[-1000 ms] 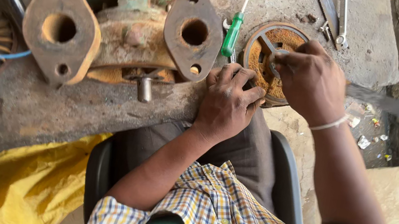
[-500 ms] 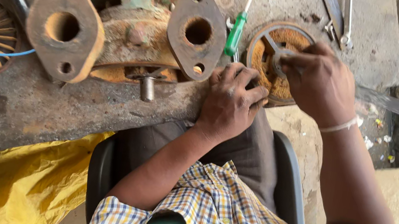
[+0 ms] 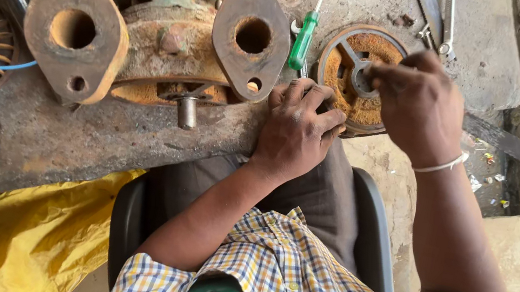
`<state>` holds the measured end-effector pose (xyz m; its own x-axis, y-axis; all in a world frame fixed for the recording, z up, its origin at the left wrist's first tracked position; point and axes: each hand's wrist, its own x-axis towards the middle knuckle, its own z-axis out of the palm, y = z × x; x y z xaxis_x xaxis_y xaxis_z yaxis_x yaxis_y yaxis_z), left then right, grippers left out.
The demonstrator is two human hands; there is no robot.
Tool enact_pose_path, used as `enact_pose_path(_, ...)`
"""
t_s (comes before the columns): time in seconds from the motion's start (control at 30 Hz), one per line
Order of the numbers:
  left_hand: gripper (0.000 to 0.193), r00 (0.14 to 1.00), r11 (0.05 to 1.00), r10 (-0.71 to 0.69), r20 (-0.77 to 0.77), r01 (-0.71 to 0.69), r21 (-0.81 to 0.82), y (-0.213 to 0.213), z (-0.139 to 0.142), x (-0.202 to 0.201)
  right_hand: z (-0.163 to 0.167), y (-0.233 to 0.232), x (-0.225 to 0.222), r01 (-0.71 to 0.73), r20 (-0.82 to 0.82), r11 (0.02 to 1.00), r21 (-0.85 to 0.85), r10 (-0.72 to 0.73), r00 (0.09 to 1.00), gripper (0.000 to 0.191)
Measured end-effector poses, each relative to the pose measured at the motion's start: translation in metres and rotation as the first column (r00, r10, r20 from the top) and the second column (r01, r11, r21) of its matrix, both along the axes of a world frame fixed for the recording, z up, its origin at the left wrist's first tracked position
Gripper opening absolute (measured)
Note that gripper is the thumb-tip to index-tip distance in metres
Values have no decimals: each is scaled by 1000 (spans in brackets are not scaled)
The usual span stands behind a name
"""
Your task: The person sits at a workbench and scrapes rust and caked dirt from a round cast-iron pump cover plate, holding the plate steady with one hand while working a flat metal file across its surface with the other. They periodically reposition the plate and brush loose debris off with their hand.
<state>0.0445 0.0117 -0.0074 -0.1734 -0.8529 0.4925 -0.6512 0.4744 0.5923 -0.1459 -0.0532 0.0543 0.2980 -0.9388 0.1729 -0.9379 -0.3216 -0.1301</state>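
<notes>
- Left hand (image 3: 294, 134): we press it flat, fingers spread, against the rusty disc (image 3: 357, 78), steadying it at the concrete slab (image 3: 48, 137) edge.
- Right hand (image 3: 417, 102): we close our fingertips on the disc's hub, working above it.

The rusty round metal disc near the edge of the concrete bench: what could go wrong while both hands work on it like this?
1. The rusty round metal disc lies at the edge of the grey concrete bench; only the left hand steadies it, so it may slip off onto the lap.
2. The right hand presses at its hub with bare fingers; rust flakes or sharp edges could cut.
3. The green-handled screwdriver lies beside the disc and might get knocked.
</notes>
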Motion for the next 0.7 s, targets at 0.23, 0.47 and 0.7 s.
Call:
enact_pose_path(0.23,18,1000,1000,4,13,-4,-13,0,-1,0,-4,-10,5,-10,-17,1000,-29,9,1000,17)
enact_pose_path(0.47,19,999,1000,2,33,-2,-11,-1,-1,0,1,-7,6,18,-34,1000,14,-18,999,16)
enact_pose_path(0.7,19,1000,1000,2,17,-2,-2,-1,-1,-1,1,-6,9,4,-46,1000,-14,-5,999,16)
